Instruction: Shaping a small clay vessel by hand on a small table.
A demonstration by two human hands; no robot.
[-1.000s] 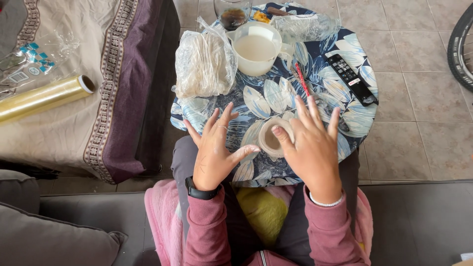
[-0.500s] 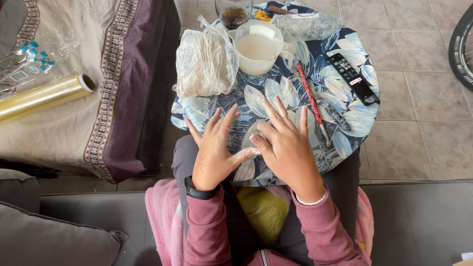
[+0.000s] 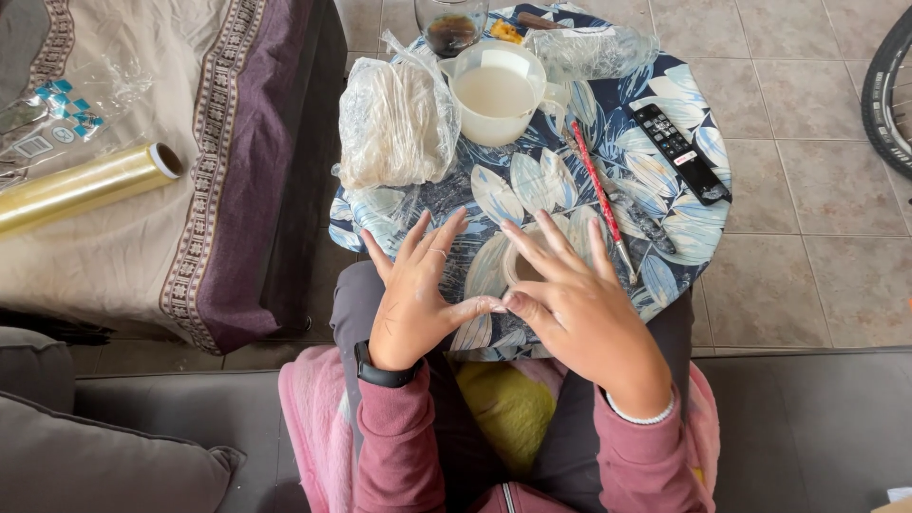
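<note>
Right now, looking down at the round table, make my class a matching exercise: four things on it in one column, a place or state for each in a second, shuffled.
1. jug
2. remote
3. bag
4. red pen

a. left side, crumpled, holding pale flat pieces
b. right side, black
c. full of white liquid
d. slanting between the jug and the remote

Pairs: 1-c, 2-b, 3-a, 4-d

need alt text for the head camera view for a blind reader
Two bare hands, left hand and right hand, press flat on a small pale dough disc on a round blue leaf-patterned table. Behind them stand a white plastic jug of milky liquid and a clear bag of flat white rounds.
</note>
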